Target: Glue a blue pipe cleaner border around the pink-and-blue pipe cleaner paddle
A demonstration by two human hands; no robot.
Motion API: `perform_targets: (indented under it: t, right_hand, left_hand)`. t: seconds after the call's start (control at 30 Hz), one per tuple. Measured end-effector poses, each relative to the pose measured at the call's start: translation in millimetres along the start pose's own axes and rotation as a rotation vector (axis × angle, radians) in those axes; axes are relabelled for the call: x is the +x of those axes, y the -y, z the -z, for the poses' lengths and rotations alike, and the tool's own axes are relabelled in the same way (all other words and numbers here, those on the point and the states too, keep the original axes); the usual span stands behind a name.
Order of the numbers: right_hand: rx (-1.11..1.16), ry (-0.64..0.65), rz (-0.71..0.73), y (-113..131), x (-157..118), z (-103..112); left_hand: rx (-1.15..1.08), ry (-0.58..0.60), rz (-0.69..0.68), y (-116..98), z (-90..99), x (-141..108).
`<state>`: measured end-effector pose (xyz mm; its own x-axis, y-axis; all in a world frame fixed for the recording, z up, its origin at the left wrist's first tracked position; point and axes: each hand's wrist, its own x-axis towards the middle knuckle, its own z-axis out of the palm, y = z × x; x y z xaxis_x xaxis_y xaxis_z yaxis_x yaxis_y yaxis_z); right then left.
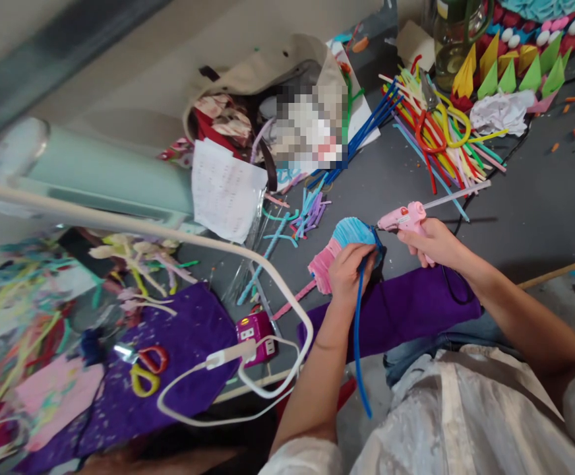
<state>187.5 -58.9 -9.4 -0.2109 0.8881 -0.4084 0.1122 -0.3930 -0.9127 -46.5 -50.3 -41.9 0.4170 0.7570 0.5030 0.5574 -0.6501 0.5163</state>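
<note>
My right hand (438, 243) grips a pink hot glue gun (402, 218) with a clear glue stick (458, 192) poking out of its back. The nozzle points left, at or very near the dark blue edge of a pipe-cleaner craft piece (351, 231). That piece is light blue at the top and pink at the lower left. My left hand (347, 270) is closed on its lower side, hiding part of it. From the left fingers a long blue pipe cleaner (359, 349) hangs down. Under both forearms lies a purple cloth (411, 303).
A bundle of coloured pipe cleaners (436, 132) with scissors (448, 128) on it lies at the back right. A magenta power strip (256, 335) with a white plug and cable sits left of my forearm. More scissors (149, 369) rest on another purple cloth (188, 343). A cloth bag (248, 79) stands behind.
</note>
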Motion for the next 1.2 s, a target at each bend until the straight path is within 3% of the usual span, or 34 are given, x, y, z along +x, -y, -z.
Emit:
perform_targets:
  t: [0.17,0.3,0.37,0.5,0.73,1.03,1.2]
  right_hand:
    - [-0.172,-0.129,0.098,1.1,-3.9,2.8]
    - [-0.532,-0.397,0.288,6.3,-14.6,10.8]
    - [-0.737,-0.51,0.347,8.6,-20.9,21.0]
    - [-1.066,-0.588,0.473,12.5,-27.0,54.4]
    - [-1.43,-0.38,0.551,18.8,-17.5,101.5]
    - [-1.549,-0.181,0.529,23.4,10.9,108.8]
    - [-1.587,-0.179,0.596,31.5,14.4,109.0]
  left_hand:
    - [0.117,-0.052,-0.1,2.0,0.3,-2.7]
    - [0.197,-0.075,-0.139,3.1,0.2,-5.5]
    - [0.25,-0.086,-0.154,1.5,-0.3,-5.2]
    - [0.3,-0.089,-0.189,-1.5,-1.6,-2.9]
    - [0.32,-0.205,-0.24,-1.5,-5.4,2.8]
    - [0.315,-0.231,-0.285,-6.2,-5.0,7.9]
    - [0.376,-0.256,-0.287,-8.6,-2.2,9.0]
